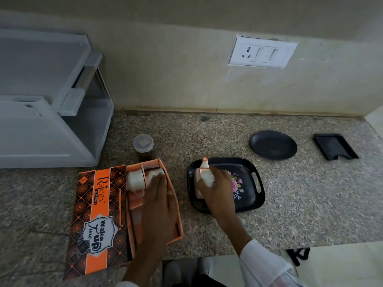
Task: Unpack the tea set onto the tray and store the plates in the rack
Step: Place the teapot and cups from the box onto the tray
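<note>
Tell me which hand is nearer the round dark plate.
Right. The right hand holds a white cup over the floral tray, just left of the round dark plate; the left hand is farther left, in the box.

On the counter point(290, 214) we see the open tea set box point(153, 206) at front left, its lid point(97, 220) just left of it and a jar point(143, 145) behind it. The handled tray point(248, 195) sits right of the box, with a round plate point(273, 145) behind it and a small rectangular tray point(335, 146) further right. The plate rack point(49, 100) stands at rear left against the wall.
</note>
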The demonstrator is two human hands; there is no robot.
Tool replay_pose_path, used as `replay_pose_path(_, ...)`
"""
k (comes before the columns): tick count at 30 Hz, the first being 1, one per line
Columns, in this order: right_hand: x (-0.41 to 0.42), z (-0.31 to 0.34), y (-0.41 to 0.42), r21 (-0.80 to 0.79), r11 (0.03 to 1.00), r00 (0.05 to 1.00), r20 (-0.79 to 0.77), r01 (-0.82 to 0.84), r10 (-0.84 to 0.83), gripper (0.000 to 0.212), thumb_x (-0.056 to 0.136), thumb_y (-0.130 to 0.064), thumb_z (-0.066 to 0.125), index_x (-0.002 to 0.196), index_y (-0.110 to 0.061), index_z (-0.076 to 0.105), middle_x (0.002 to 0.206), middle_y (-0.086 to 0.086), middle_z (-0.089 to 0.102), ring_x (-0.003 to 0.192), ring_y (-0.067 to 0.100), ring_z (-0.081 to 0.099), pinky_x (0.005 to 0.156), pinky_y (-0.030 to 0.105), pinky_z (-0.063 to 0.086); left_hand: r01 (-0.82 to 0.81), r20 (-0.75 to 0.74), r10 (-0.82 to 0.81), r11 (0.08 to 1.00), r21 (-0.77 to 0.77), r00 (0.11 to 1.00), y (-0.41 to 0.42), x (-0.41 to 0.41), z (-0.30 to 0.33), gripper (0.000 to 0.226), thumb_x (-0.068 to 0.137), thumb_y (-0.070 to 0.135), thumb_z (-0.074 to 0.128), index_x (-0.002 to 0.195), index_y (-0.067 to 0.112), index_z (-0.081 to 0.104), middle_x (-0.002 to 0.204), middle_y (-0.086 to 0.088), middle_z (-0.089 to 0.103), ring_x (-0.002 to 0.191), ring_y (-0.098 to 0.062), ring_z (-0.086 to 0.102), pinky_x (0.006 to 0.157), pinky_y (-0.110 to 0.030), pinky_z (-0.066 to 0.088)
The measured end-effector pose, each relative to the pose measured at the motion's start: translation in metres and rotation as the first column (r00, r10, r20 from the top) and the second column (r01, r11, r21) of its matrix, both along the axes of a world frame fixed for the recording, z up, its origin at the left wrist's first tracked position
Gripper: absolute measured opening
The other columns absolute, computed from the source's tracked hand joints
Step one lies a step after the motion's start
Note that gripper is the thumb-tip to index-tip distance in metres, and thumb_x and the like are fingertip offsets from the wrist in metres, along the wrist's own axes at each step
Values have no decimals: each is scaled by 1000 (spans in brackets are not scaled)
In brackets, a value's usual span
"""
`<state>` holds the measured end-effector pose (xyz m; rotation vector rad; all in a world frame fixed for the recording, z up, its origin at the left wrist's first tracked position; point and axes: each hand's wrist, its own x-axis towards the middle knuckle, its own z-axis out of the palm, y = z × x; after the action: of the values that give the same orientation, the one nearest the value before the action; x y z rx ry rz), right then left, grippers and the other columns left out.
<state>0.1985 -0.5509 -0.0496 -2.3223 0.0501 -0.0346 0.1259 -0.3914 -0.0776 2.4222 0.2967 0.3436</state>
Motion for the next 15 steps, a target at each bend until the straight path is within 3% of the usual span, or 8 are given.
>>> replay_pose_path(2, 9, -3, -3, -101, 995, 1000, 12, 9, -8, 43, 80, -30, 73, 118, -11, 67, 111, 6, 54, 104, 24, 51, 86, 35, 41, 89, -21, -90, 996, -26, 996, -16, 17, -1, 60, 97, 30, 27, 149, 4, 41, 157, -14, 40, 147, -27, 36, 121, -40, 29)
replay_pose_path(5, 16, -11, 3, -76, 997, 999, 38, 17, -15, 30, 86, -31, 69, 109, -12, 73, 107, 4, 49, 101, 26, 54, 91, 36, 45, 132, -116, -153, 977, -169, 981, -41, 45, -1, 56, 101, 27, 27, 150, 1, 36, 157, -17, 38, 147, -29, 36, 123, -35, 23)
replay_pose_path(9, 17, -24, 14, -124, 992, 999, 42, 8, -3, 27, 97, -37, 59, 109, -15, 68, 103, 1, 44, 96, 24, 50, 84, 40, 46, 2, -257, -92, 944, -329, 962, -53, 71, -3, 49, 106, 22, 35, 153, 6, 35, 158, -14, 39, 146, -26, 37, 119, -30, 22)
replay_pose_path(11, 15, -24, 15, -114, 993, 997, 79, 8, 1, 27, 99, -40, 56, 111, -17, 64, 102, -1, 43, 94, 20, 48, 81, 37, 45, -43, -260, -74, 906, -420, 963, -55, 72, -4, 49, 106, 24, 34, 150, 4, 38, 154, -17, 43, 143, -29, 41, 116, -30, 27)
replay_pose_path(15, 14, -24, 18, -108, 994, 996, 89, 3, 7, 29, 99, -40, 54, 119, -19, 59, 107, -1, 41, 99, 20, 47, 82, 35, 43, -163, -311, 2, 854, -494, 951, -55, 77, -8, 50, 105, 31, 34, 148, 7, 43, 154, -13, 45, 143, -23, 42, 114, -22, 21)
